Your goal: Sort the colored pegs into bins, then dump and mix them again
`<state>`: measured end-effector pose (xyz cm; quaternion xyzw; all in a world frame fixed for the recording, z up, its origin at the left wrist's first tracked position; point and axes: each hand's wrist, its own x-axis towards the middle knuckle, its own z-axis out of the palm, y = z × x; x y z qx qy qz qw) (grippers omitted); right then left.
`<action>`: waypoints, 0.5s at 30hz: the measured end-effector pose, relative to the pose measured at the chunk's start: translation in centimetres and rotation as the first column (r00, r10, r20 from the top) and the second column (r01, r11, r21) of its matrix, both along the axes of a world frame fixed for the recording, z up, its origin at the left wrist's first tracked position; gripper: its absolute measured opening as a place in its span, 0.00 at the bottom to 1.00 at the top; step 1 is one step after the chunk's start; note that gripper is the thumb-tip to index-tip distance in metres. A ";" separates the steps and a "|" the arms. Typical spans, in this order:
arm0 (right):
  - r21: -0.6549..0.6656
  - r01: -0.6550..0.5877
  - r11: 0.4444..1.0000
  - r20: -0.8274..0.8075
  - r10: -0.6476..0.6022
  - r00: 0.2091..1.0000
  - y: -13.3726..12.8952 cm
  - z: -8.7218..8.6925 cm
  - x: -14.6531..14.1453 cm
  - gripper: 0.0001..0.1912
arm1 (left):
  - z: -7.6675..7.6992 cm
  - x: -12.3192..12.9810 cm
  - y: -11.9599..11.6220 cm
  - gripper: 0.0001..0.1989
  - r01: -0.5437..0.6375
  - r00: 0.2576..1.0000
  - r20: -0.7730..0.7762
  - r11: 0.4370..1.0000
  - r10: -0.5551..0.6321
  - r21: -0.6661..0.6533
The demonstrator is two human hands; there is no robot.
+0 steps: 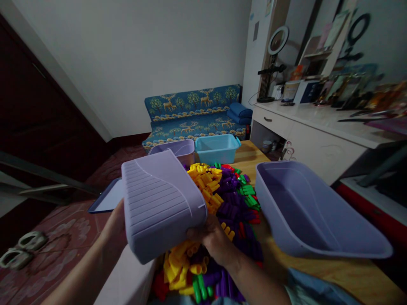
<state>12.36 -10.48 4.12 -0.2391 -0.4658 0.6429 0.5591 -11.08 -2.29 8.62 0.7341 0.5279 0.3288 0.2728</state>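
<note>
A light purple plastic bin [163, 203] is tipped over, its ribbed underside facing me, above a heap of yellow, purple, green and red plastic pieces [233, 203]. My left hand [119, 220] grips the bin at its left side; most of the fingers are hidden behind it. At the lower right edge of the bin, my right hand [211, 237] holds on with fingers wrapped round it. The bin's opening and whatever is inside cannot be seen.
On the wooden table [251, 152] stand a large purple bin [318, 212] at the right, and a blue basket [218, 149] and another purple bin [186, 150] at the back. A white-topped tray [110, 197] lies at the left. Beyond are a sofa [193, 123] and a dresser [318, 127].
</note>
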 end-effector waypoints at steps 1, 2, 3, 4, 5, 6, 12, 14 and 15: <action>-0.018 0.001 1.000 -0.029 -0.002 1.000 -0.1 0.0 0.0 0.15 | 0.1 -0.4 0.1 0.34 -0.060 0.985 0.152 0.987 0.082 -0.146; -0.037 0.011 0.999 -0.059 -0.013 0.998 -0.1 0.1 0.1 0.16 | 0.3 -0.5 0.1 0.35 -0.095 0.936 0.298 0.949 0.187 -0.299; -0.056 0.024 0.998 -0.093 -0.030 0.995 -0.1 0.2 0.1 0.17 | 0.6 -0.4 -0.1 0.34 -0.101 0.862 0.411 0.896 0.296 -0.433; -0.076 0.036 0.996 -0.133 -0.046 0.990 -0.1 0.3 0.1 0.17 | 1.0 -0.1 -0.3 0.32 -0.089 0.788 0.481 0.844 0.384 -0.528; -0.096 0.040 0.995 -0.179 -0.057 0.982 -0.1 0.4 0.1 0.17 | 1.5 0.3 -0.6 0.29 -0.069 0.721 0.524 0.799 0.454 -0.598; -0.115 0.039 0.993 -0.225 -0.064 0.972 -0.1 0.4 0.2 0.18 | 2.2 0.9 -1.0 0.27 -0.048 0.664 0.548 0.760 0.509 -0.649; -0.198 0.040 0.979 -0.368 -0.112 0.923 -0.1 -0.2 0.5 0.25 | 4.1 2.8 -2.1 0.16 -0.074 0.529 0.580 0.715 0.619 -0.696; -0.231 0.043 0.972 -0.400 -0.135 0.907 0.0 -0.3 0.6 0.25 | 3.8 2.6 -2.0 0.15 -0.099 0.537 0.575 0.723 0.618 -0.684; -0.251 0.040 0.967 -0.420 -0.146 0.896 0.0 -0.4 0.6 0.26 | 3.5 2.4 -1.9 0.14 -0.107 0.541 0.575 0.728 0.614 -0.677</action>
